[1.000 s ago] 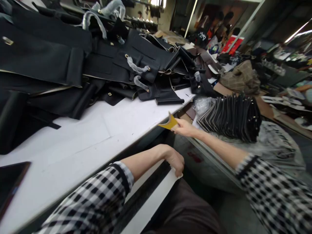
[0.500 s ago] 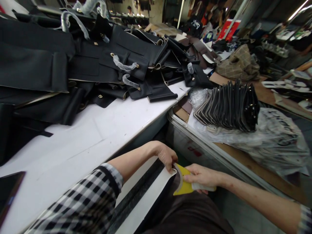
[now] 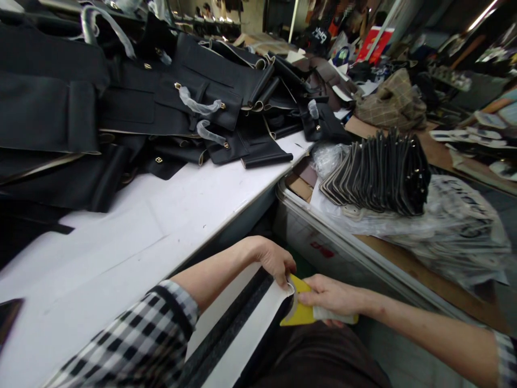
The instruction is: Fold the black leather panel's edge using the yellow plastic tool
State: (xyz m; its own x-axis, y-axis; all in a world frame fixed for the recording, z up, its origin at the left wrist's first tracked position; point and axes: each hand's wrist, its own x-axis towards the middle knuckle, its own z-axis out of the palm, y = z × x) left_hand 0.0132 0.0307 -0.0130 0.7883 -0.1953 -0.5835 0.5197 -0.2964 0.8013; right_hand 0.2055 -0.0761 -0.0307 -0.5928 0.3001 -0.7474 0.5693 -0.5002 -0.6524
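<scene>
My left hand (image 3: 277,263) is closed on the far end of a black panel with an off-white lining (image 3: 252,334), which slants up from my lap. Its fingers curl over the corner and hide part of it. In my right hand (image 3: 333,293) is a flat yellow scraper (image 3: 299,313) with a curved-in edge and a white-wrapped grip. The thumb lies on top of the scraper. Its curved edge sits right against the panel's end, close to my left fingertips; exact contact there is hard to make out.
On the white table (image 3: 161,248) lie many black leather bag pieces (image 3: 129,108), some with plastic-wrapped handles. To the right, a row of black flaps (image 3: 379,175) stands on a lower bench beside clear plastic wrapping (image 3: 464,231). A dark phone-like slab (image 3: 8,318) rests at the left edge.
The yellow scraper has shifted slightly left, closer around the panel's end. My left hand keeps its hold. The whole view has moved a little.
</scene>
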